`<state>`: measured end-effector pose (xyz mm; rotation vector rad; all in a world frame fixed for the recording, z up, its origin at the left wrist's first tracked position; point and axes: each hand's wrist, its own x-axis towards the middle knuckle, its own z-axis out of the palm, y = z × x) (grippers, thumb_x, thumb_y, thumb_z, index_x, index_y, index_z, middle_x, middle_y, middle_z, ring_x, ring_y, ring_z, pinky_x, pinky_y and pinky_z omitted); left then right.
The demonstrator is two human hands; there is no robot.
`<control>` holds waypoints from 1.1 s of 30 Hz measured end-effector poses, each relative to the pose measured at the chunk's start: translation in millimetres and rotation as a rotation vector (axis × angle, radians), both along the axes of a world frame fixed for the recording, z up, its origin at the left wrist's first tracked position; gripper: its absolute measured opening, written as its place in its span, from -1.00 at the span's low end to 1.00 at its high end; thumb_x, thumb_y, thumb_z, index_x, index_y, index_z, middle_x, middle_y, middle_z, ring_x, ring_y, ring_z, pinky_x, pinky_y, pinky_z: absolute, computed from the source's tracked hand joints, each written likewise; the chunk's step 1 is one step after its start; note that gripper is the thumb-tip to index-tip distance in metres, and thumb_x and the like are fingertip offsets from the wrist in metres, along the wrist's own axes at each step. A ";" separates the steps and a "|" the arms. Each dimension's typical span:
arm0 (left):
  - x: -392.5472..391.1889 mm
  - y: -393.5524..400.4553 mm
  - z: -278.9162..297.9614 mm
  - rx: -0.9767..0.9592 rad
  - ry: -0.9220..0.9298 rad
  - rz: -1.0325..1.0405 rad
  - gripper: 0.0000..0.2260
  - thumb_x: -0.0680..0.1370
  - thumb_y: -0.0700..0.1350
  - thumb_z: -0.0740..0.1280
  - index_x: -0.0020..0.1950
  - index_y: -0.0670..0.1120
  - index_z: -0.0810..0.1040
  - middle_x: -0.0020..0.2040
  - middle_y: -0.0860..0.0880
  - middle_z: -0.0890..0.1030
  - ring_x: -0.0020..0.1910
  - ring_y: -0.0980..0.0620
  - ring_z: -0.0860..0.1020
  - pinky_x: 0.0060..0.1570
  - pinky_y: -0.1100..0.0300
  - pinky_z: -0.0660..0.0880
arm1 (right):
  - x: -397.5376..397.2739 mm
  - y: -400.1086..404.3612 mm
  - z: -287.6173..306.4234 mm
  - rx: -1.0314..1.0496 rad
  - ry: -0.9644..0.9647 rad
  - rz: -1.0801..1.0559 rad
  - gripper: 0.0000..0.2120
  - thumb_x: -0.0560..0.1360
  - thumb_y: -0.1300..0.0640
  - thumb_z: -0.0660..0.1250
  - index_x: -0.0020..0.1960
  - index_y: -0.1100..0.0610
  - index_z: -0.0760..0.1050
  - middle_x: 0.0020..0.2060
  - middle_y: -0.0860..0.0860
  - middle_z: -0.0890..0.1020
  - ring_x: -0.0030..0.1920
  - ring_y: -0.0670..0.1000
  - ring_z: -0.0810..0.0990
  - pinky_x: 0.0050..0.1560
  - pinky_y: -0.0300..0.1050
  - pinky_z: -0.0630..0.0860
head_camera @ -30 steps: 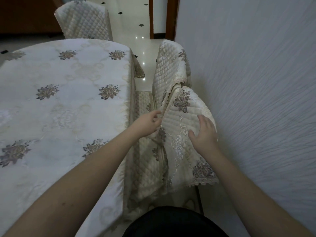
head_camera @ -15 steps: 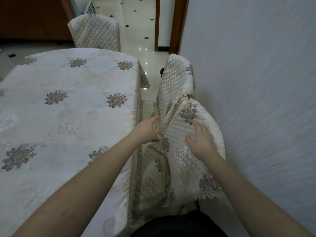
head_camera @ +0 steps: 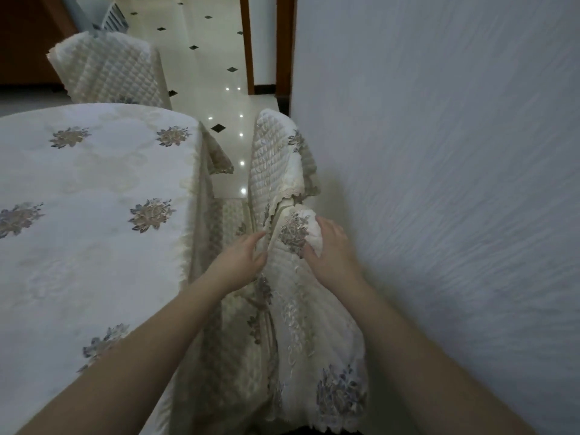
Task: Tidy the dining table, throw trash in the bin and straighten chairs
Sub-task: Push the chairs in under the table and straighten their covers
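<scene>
The near chair (head_camera: 301, 324) stands between the dining table (head_camera: 94, 215) and the wall, its back under a cream quilted cover with embroidered flowers. My left hand (head_camera: 240, 262) grips the left edge of that chair back near the top. My right hand (head_camera: 332, 249) lies over the top right of the same back, fingers curled on the cover. A second covered chair (head_camera: 276, 164) stands just beyond it, facing the table. A third covered chair (head_camera: 110, 70) sits at the table's far end.
A textured white wall (head_camera: 439, 183) runs close along the right of the chairs. The table carries a white floral tablecloth with a lace hem hanging at its corner. Glossy tiled floor (head_camera: 226, 98) and a brown door frame (head_camera: 281, 48) lie ahead.
Both hands have slid up the near chair's back toward its top, and my view has tilted so the chairs and table sit lower in the frame.
</scene>
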<state>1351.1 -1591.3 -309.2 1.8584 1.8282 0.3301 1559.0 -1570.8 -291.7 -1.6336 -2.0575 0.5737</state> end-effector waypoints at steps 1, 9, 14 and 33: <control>7.1 8.3 -0.4 0.011 0.003 0.001 -0.50 0.58 0.08 0.18 0.50 0.02 0.20 0.45 -0.06 0.35 0.39 -0.05 0.35 0.35 0.04 0.30 | 2.5 9.4 -0.5 0.003 0.003 0.000 -0.45 0.52 0.01 0.24 0.44 0.14 0.21 0.38 0.10 0.35 0.38 0.12 0.28 0.39 0.07 0.23; 44.9 74.4 -2.8 0.002 -0.175 0.158 -0.47 0.60 0.14 0.13 0.53 -0.01 0.14 0.50 -0.04 0.28 0.44 -0.02 0.27 0.37 0.09 0.22 | -20.0 110.6 5.9 -0.151 0.172 -0.047 -0.40 0.53 -0.16 0.11 0.48 0.12 0.19 0.42 0.08 0.35 0.40 0.09 0.31 0.40 0.11 0.27; 50.9 110.8 -12.7 -0.066 -0.318 0.267 -0.45 0.60 0.12 0.12 0.53 -0.06 0.13 0.50 -0.03 0.26 0.45 -0.02 0.26 0.35 0.10 0.22 | -43.7 179.1 5.1 -0.253 0.209 -0.053 -0.46 0.47 -0.07 0.18 0.40 0.12 0.29 0.29 0.12 0.47 0.27 0.14 0.45 0.27 0.14 0.40; 63.9 212.5 -40.7 -0.233 -0.161 0.332 -0.73 0.59 -0.11 0.19 0.18 -0.25 0.46 0.14 -0.26 0.53 0.07 -0.20 0.52 -0.15 0.11 0.35 | -89.5 294.5 -51.5 -0.480 0.269 -0.277 -0.48 0.42 0.01 0.37 0.27 0.28 0.41 0.15 0.17 0.55 0.11 0.20 0.55 -0.05 -0.09 0.47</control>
